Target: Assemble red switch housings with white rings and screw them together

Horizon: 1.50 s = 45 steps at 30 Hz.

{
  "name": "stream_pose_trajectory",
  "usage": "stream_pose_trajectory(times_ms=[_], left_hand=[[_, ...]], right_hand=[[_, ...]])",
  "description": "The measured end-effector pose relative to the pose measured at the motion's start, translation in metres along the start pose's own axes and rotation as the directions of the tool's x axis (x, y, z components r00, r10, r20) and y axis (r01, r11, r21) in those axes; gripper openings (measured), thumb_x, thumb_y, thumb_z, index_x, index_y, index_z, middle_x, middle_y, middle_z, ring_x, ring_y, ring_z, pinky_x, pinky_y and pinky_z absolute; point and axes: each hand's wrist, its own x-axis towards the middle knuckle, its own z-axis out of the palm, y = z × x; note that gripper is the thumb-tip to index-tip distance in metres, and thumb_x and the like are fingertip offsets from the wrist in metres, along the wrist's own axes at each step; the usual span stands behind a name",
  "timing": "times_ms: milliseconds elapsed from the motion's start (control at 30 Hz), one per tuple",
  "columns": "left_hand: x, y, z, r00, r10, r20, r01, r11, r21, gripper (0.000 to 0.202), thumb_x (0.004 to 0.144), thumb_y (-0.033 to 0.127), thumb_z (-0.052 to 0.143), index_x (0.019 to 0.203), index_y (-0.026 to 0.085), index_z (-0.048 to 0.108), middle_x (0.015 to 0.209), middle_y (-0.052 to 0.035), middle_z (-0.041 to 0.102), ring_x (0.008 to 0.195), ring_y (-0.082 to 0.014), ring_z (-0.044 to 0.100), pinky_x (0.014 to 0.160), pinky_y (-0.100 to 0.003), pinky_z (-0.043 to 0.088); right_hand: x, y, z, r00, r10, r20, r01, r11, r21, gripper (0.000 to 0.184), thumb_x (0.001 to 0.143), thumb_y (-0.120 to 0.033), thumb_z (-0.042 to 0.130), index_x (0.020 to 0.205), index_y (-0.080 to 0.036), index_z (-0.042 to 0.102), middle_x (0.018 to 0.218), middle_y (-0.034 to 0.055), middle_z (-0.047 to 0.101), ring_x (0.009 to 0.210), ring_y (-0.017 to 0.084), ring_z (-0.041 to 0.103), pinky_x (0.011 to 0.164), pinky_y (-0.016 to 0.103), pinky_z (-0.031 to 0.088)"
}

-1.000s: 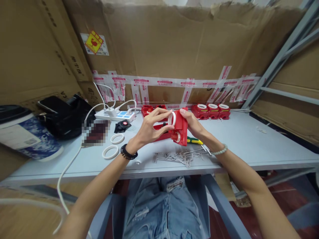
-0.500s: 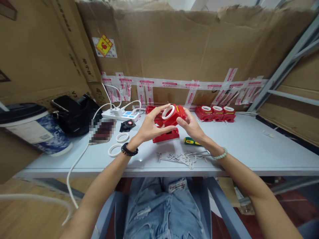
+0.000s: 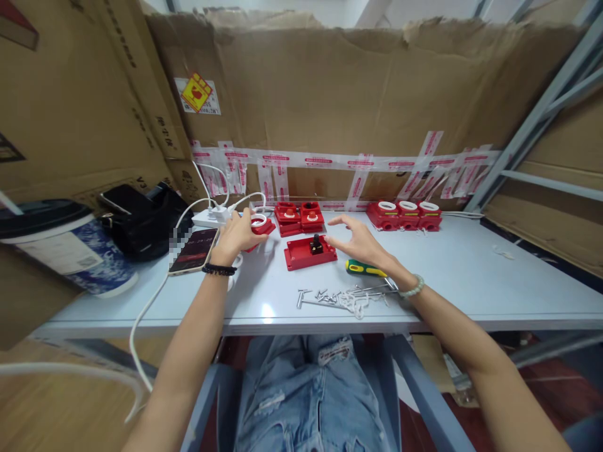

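My left hand (image 3: 235, 235) is closed on a red housing with a white ring (image 3: 262, 231), at the left near the power strip; its fingers partly hide the part. Beneath that hand, white rings (image 3: 234, 270) on the table are mostly covered. My right hand (image 3: 355, 240) holds nothing, its thumb and fingers apart. Close to its fingertips lies a shallow red base (image 3: 299, 253), and a black switch block (image 3: 316, 243) stands inside it toward the right end. Just below the right hand rests a green and yellow screwdriver handle (image 3: 362, 268).
Red boxes (image 3: 300, 220) sit behind the base. A row of red housings with white rings (image 3: 407, 216) is at the back right. Screws and metal tools (image 3: 334, 298) lie near the front edge. A phone (image 3: 194, 251), power strip (image 3: 202, 218) and large cup (image 3: 70, 251) occupy the left.
My left hand has carried the red housing left and down, away from the right hand. The right hand has let go of it. The base and switch block are now uncovered.
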Motion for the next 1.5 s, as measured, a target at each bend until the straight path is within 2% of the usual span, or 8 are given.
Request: stream_pose_trajectory(times_ms=[267, 533, 800, 900, 1000, 1133, 1367, 1500], left_hand=[[-0.028, -0.014, -0.008, 0.96, 0.155, 0.233, -0.158, 0.987, -0.006, 0.073, 0.07, 0.058, 0.061, 0.13, 0.02, 0.044, 0.124, -0.0141, 0.053, 0.107, -0.0343, 0.058, 0.094, -0.049, 0.042], [-0.057, -0.022, 0.008, 0.903, 0.375, 0.208, -0.333, 0.919, -0.21, 0.063, 0.07, 0.063, 0.063, 0.118, 0.023, 0.054, 0.116, -0.0107, 0.056, 0.106, -0.0321, 0.058, 0.086, -0.041, 0.047], [-0.041, -0.031, 0.002, 0.882, 0.427, 0.2, -0.308, 0.842, -0.442, 0.068, 0.077, 0.067, 0.055, 0.126, 0.02, 0.049, 0.119, -0.0118, 0.059, 0.103, -0.0263, 0.061, 0.086, -0.038, 0.051], [-0.019, -0.046, 0.002, 0.918, 0.386, 0.091, -0.325, 0.863, -0.386, 0.064, 0.08, 0.066, 0.049, 0.122, 0.018, 0.052, 0.117, -0.0122, 0.062, 0.104, -0.0266, 0.061, 0.088, -0.039, 0.05], [0.014, -0.063, 0.009, 0.95, 0.309, -0.052, -0.313, 0.938, -0.146, 0.063, 0.077, 0.065, 0.047, 0.112, 0.013, 0.057, 0.117, -0.0174, 0.062, 0.108, -0.0328, 0.059, 0.093, -0.045, 0.046], [0.045, -0.074, 0.023, 0.944, 0.283, 0.171, -0.293, 0.956, 0.035, 0.051, 0.072, 0.056, 0.056, 0.104, 0.017, 0.063, 0.109, -0.0152, 0.068, 0.101, -0.0331, 0.062, 0.088, -0.042, 0.048], [0.049, -0.078, 0.032, 0.936, 0.31, 0.164, -0.306, 0.951, -0.053, 0.039, 0.07, 0.053, 0.056, 0.091, 0.021, 0.066, 0.096, -0.0102, 0.072, 0.089, -0.0273, 0.066, 0.081, -0.037, 0.05], [0.042, -0.066, 0.023, 0.934, 0.354, 0.053, -0.344, 0.929, -0.136, 0.034, 0.074, 0.049, 0.054, 0.087, 0.021, 0.067, 0.092, -0.0098, 0.073, 0.088, -0.0265, 0.066, 0.083, -0.037, 0.05]], right_hand=[[-0.002, -0.003, -0.004, 1.0, -0.008, 0.021, 0.009, 0.998, -0.067, 0.028, 0.08, -0.032, 0.065, 0.103, -0.018, 0.059, 0.111, 0.0088, 0.067, 0.107, 0.024, 0.061, 0.097, 0.045, 0.045], [-0.002, 0.0, -0.003, 0.997, -0.041, 0.06, 0.046, 0.995, -0.094, 0.03, 0.081, -0.032, 0.063, 0.105, -0.017, 0.059, 0.113, 0.0106, 0.067, 0.108, 0.025, 0.06, 0.099, 0.045, 0.044], [-0.005, 0.002, -0.002, 0.955, -0.048, 0.293, 0.08, 0.992, -0.098, 0.07, 0.075, -0.046, 0.069, 0.135, -0.021, 0.043, 0.14, 0.0139, 0.051, 0.127, 0.031, 0.05, 0.106, 0.05, 0.039], [-0.005, 0.007, 0.0, 0.939, -0.037, 0.341, 0.081, 0.99, -0.117, 0.086, 0.072, -0.047, 0.071, 0.144, -0.021, 0.032, 0.148, 0.0167, 0.042, 0.134, 0.034, 0.042, 0.109, 0.054, 0.035], [-0.004, 0.01, -0.001, 0.937, -0.023, 0.348, 0.068, 0.991, -0.119, 0.088, 0.073, -0.049, 0.07, 0.146, -0.02, 0.031, 0.148, 0.0178, 0.041, 0.134, 0.035, 0.042, 0.109, 0.055, 0.035], [-0.003, 0.01, -0.004, 0.931, -0.021, 0.365, 0.067, 0.991, -0.115, 0.088, 0.072, -0.05, 0.07, 0.145, -0.019, 0.032, 0.149, 0.0178, 0.04, 0.136, 0.035, 0.039, 0.112, 0.054, 0.033], [-0.003, 0.017, -0.019, 0.943, 0.006, 0.332, 0.027, 0.995, -0.097, 0.085, 0.071, -0.055, 0.071, 0.142, -0.022, 0.036, 0.147, 0.0148, 0.043, 0.135, 0.032, 0.043, 0.112, 0.052, 0.035], [0.0, 0.021, -0.03, 0.959, 0.054, 0.28, -0.03, 0.996, -0.089, 0.075, 0.073, -0.055, 0.069, 0.134, -0.02, 0.045, 0.134, 0.0145, 0.056, 0.122, 0.03, 0.055, 0.101, 0.049, 0.046]])
